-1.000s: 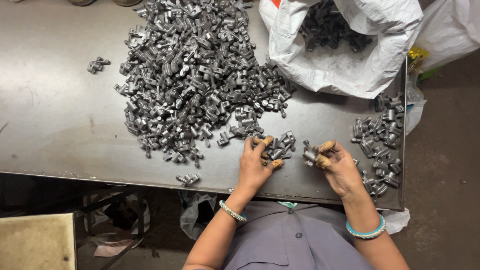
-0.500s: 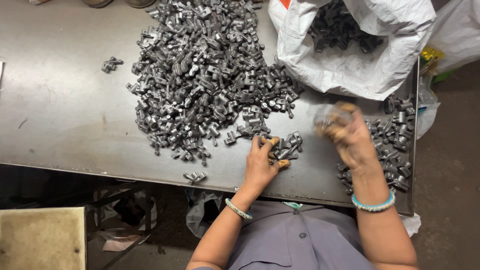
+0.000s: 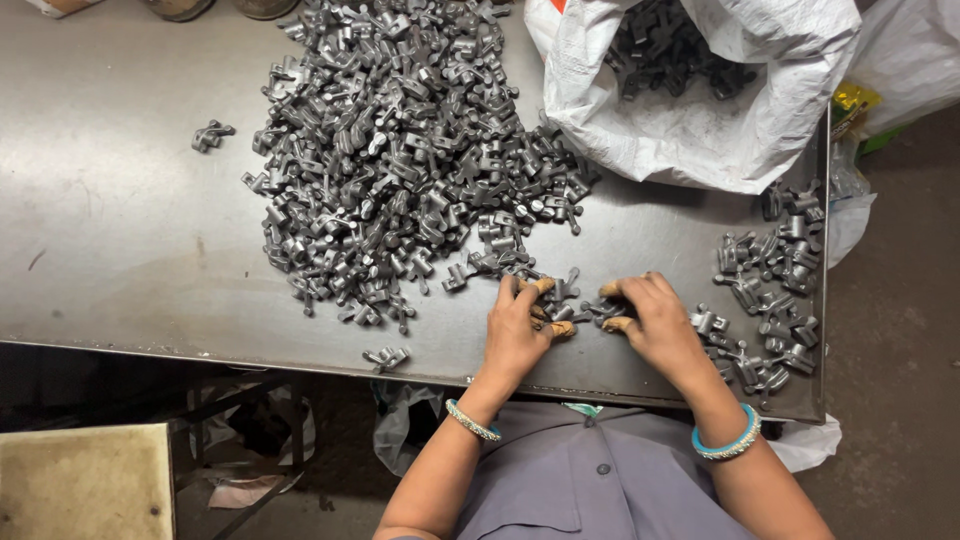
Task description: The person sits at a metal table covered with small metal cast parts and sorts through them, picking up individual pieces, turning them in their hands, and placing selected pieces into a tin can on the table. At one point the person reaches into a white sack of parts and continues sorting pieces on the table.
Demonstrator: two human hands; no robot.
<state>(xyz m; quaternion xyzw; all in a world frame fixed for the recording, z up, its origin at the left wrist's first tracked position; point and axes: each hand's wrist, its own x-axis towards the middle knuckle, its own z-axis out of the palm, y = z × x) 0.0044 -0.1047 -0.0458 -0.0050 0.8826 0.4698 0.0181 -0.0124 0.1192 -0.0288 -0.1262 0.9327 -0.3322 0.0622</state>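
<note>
A big heap of small grey metal parts (image 3: 400, 150) covers the middle of the dark metal table (image 3: 120, 230). My left hand (image 3: 517, 328) lies on a few parts (image 3: 560, 300) at the heap's near edge, fingers curled over them. Close beside it, my right hand (image 3: 655, 320) pinches a small metal part (image 3: 603, 310) between thumb and fingers. A smaller group of the same parts (image 3: 775, 290) lies to the right of my right hand. I wear a silver bangle on the left wrist and a blue one on the right.
A white sack (image 3: 700, 110) holding more dark parts lies open at the table's back right. Two or three stray parts (image 3: 212, 135) lie at the left and a few (image 3: 386, 357) near the front edge. A beige block (image 3: 85, 480) sits below the table.
My right hand swung out to the pile at the right and has come back beside the left hand, now pinching a part. The left hand stayed on the parts at the heap's edge.
</note>
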